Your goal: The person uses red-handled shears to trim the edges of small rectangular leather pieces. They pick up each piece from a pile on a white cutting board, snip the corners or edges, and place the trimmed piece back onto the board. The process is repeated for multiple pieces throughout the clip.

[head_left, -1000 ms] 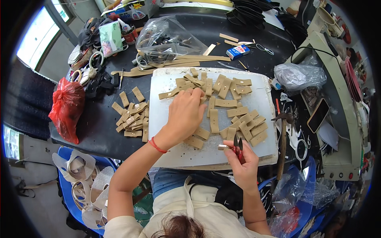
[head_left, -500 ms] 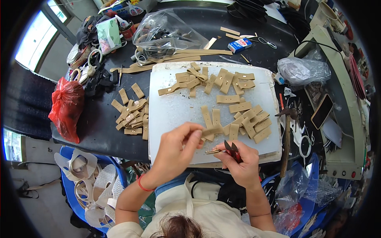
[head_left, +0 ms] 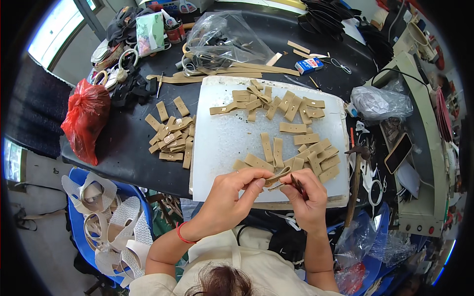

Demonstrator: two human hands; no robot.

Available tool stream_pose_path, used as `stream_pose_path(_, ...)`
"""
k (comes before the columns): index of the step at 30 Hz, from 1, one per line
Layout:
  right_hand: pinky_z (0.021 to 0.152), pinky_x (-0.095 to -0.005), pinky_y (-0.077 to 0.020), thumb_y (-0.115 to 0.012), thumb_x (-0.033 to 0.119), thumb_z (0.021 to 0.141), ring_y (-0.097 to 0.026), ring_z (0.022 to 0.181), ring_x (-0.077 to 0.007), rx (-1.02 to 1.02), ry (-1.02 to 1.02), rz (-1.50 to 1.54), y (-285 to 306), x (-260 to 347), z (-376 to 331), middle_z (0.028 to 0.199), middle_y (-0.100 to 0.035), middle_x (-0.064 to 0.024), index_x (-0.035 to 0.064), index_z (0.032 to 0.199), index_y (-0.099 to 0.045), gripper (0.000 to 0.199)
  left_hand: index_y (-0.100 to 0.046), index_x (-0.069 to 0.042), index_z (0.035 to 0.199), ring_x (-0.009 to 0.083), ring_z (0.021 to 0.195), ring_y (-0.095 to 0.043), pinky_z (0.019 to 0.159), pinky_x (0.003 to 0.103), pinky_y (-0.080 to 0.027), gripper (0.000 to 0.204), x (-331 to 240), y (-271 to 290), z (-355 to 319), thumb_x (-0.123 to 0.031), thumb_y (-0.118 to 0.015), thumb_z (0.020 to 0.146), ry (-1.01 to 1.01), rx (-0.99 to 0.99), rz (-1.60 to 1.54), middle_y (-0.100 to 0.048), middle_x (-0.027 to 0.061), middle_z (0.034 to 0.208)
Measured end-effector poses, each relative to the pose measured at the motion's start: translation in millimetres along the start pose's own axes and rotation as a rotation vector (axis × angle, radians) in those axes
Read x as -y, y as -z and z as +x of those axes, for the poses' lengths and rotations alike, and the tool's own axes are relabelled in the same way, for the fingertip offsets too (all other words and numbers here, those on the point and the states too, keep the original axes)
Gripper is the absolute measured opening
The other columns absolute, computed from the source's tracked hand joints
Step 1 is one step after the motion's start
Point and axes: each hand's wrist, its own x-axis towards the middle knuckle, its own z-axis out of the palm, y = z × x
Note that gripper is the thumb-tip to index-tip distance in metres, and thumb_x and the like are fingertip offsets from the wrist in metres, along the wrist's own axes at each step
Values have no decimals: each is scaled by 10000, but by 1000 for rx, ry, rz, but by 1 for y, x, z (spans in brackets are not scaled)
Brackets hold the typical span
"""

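While the left hand pinches a folded tan strap, the right hand clasps snips — left of the white board, metal-fitted straps seem done; punched ones atop it look pending.

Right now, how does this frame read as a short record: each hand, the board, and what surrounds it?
Left hand: pinches a looped tan strap
Right hand: holds dark-bladed snips and a small metal piece
White board: bears scattered tan straps
Left of board: strap pile, red plastic bag
Right of board: hammer, phone
Strap touching metal piece: cannot tell
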Motion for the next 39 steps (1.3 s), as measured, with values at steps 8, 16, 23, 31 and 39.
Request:
stream_pose_path(8,547,-238,-413,-662,-14,785,-511,651,-107,94,36,-81,4,1,5,826,-573,-54,5,927,-611,153,-607,11,1047,267,779,-637,682,315,-493,207,2,10,1,-25,-520,863,-54,76,61,-642,162,886)
stream_pose_path(16,561,-212,-399,-664,-3,788,-494,652,-89,72,-40,-16,0,-7,2,838,-567,-44,9,925,-595,154,-630,0,1046,160,768,-646,690,265,-502,267,7,-7,-9,-54,-673,787,-165,-69,120,-670,117,918)
stream_pose_path(23,541,-168,-355,-660,22,804,-450,651,-20,76,-440,600,4,-7,1,814,-562,9,-7,971,-584,186,-638,-4,1030,143,755,-638,693,265,-508,262,13,-11,-7,-70,-690,782,-171,-85,33,-673,105,906)
stream_pose_path(31,432,-174,-296,-622,68,848,-403,494,-14,-75,-477,660,-13,-7,-11,652,-520,27,-9,1024,-578,197,-610,10,1073,116,783,-611,692,231,-489,259,23,-18,-4,-91,-643,836,-47,-50,-188,-653,88,934)
stream_pose_path(39,422,-182,-303,-618,91,852,-420,485,-26,-108,-540,705,-15,-3,-7,644,-523,20,-10,1028,-575,208,-589,25,1101,90,824,-590,727,218,-494,247,20,-14,-4,-109,-579,894,194,26,-530,-630,56,929)
